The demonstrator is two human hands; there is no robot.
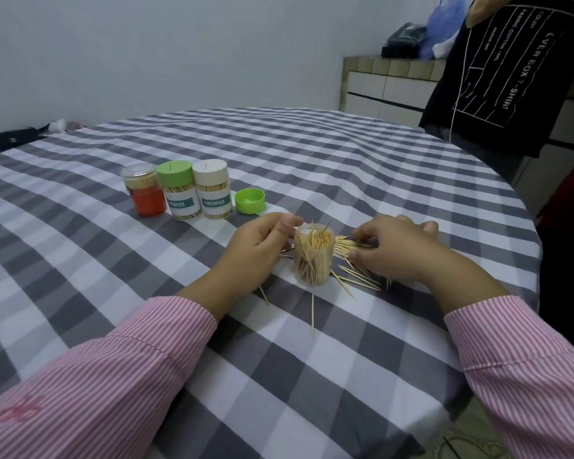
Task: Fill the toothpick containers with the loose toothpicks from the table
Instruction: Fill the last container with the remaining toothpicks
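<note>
From the head view, our left hand [256, 250] rests with curled fingers beside the open container [313, 256], not clearly gripping it; our right hand [395, 251] gathers the loose toothpicks [355, 278] near the table's [345, 154] right edge. They look light, stiff and sharp-tipped: pinch them mid-length in bundles.

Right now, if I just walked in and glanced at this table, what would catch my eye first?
Probably the open clear container bristling with toothpicks, standing between the two hands near the table's front edge, with loose toothpicks scattered beside it on the checked cloth. The right hand rests on that pile; the left hand sits just beside the container. Behind stand three capped containers in a row, and a loose green lid.
</note>
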